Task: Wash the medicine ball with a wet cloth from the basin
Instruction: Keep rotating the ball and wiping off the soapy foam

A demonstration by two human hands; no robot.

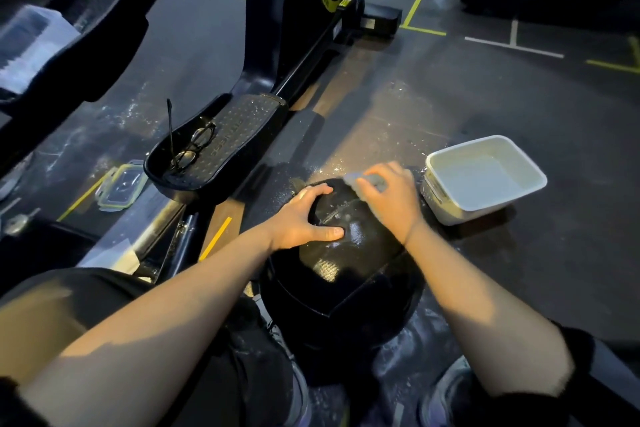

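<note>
A large black medicine ball (341,291) sits on the dark gym floor between my knees, its top glistening wet. My left hand (306,218) rests on the upper left of the ball, fingers spread and thumb pressed to the surface. My right hand (389,198) grips a small grey cloth (360,178) and holds it against the far top of the ball. A white rectangular basin (485,180) with water stands on the floor just right of the ball.
An exercise machine's pedal (221,146) lies left of the ball, with a pair of black glasses (192,149) on it. A clear container lid (119,185) lies further left. Water splashes mark the floor (398,90). My shoes (446,388) flank the ball.
</note>
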